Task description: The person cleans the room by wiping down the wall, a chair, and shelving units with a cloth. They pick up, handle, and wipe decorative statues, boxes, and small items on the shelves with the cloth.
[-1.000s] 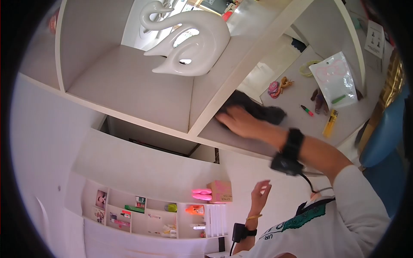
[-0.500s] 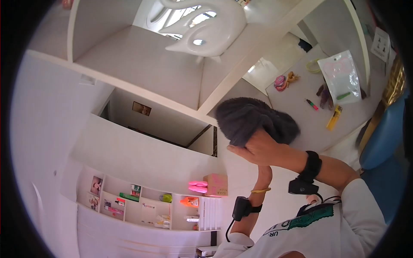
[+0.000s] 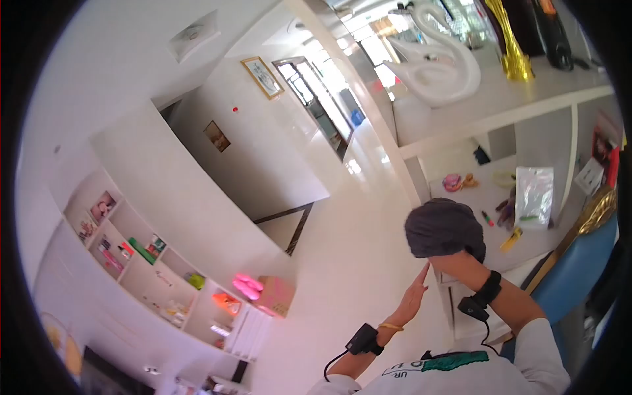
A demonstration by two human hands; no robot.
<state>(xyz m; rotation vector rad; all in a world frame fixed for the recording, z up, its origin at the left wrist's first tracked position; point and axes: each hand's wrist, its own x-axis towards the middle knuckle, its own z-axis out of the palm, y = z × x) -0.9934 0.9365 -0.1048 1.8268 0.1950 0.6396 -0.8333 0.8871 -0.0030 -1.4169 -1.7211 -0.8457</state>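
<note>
A dark grey fluffy cloth (image 3: 444, 229) is bunched up in front of the shelf unit. My right hand (image 3: 455, 261) is closed on its lower side, and the cloth hides most of the fingers. Just below and to the left, my left hand (image 3: 413, 295) points upward with straight fingers, nothing visible in it. Its fingertips come close to the cloth's lower edge; whether they touch, I cannot tell. Behind the cloth, the shelf holds a clear plastic pouch (image 3: 534, 196), a yellow cutter-like item (image 3: 511, 239) and a small pink-green item (image 3: 487, 218).
On the upper shelf stand a white swan figure (image 3: 438, 66) and a golden trophy-like piece (image 3: 515, 49). A blue chair back (image 3: 569, 270) is close on the right. Glossy floor (image 3: 336, 263) stretches leftward to a cardboard box (image 3: 275, 296) and a curved wall shelf (image 3: 145, 276).
The view has swung, showing more of the room and upper shelf. My left hand, mostly hidden behind the right before, now shows apart from it. The cloth stays in my right hand, bunched more compactly.
</note>
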